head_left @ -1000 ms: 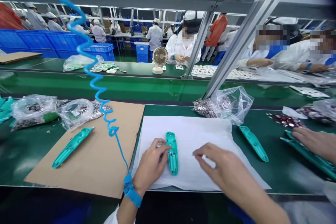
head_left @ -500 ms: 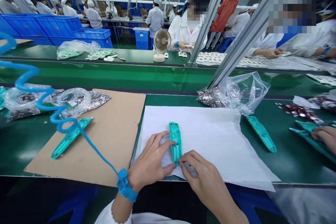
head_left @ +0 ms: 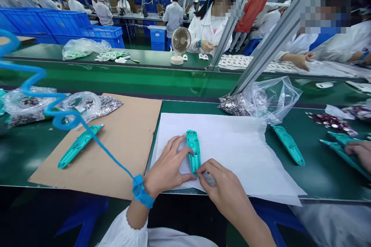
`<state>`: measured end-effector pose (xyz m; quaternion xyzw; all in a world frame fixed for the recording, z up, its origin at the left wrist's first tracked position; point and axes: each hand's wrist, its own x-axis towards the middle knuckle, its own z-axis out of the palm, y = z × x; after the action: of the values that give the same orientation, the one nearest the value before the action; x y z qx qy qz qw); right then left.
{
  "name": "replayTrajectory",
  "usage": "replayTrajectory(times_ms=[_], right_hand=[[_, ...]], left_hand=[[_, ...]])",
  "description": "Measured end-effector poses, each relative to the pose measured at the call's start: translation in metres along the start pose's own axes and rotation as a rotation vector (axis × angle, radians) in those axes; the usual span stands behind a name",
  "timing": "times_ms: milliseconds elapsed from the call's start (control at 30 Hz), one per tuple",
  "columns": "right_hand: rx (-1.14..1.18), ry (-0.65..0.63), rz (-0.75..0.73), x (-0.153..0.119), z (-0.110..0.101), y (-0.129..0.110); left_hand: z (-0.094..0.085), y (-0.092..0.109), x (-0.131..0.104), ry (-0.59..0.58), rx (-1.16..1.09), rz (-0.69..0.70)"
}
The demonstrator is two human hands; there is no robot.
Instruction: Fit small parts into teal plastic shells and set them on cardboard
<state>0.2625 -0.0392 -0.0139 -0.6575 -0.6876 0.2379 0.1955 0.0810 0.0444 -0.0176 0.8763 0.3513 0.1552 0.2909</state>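
A long, narrow teal plastic casing (head_left: 192, 142) lies on a white sheet (head_left: 228, 150) in front of me, with small round fittings along its face. My left hand (head_left: 169, 166) steadies it from the left, fingertips along its side and thumb by its near end. On that wrist is a blue strap (head_left: 142, 192) with a coiled blue cord. The fingers of my right hand (head_left: 222, 179) are pinched together at the casing's lower right end; whatever is between them is too small to make out.
One similar teal piece (head_left: 79, 146) rests on brown cardboard (head_left: 121, 154) at left, another teal piece (head_left: 288, 145) at right. Bags of small metal parts (head_left: 246, 102) lie behind. A co-worker's hand (head_left: 361, 152) holds teal pieces at far right. A slanted metal post (head_left: 272, 42) crosses the view.
Both hands stay at the casing, the right still pinching at its near end, with only slight finger shifts. The whole view has tilted a little. The co-worker opposite has shifted posture.
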Motion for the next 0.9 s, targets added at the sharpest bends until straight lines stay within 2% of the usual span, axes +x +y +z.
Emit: replayTrajectory(times_ms=[233, 400, 633, 900], right_hand=[[-0.069, -0.128, 0.072, 0.012, -0.015, -0.014], [-0.148, -0.126, 0.046, 0.013, -0.013, -0.018], [-0.181, -0.107, -0.026, 0.01, -0.013, -0.009], [-0.26, -0.164, -0.043, 0.014, -0.017, -0.009]], left_hand=[[0.0, -0.003, 0.003, -0.039, 0.049, -0.024], [0.001, -0.003, 0.003, -0.026, 0.045, -0.025], [0.002, -0.002, 0.003, 0.005, 0.005, -0.039], [0.001, -0.003, 0.008, -0.033, 0.034, -0.041]])
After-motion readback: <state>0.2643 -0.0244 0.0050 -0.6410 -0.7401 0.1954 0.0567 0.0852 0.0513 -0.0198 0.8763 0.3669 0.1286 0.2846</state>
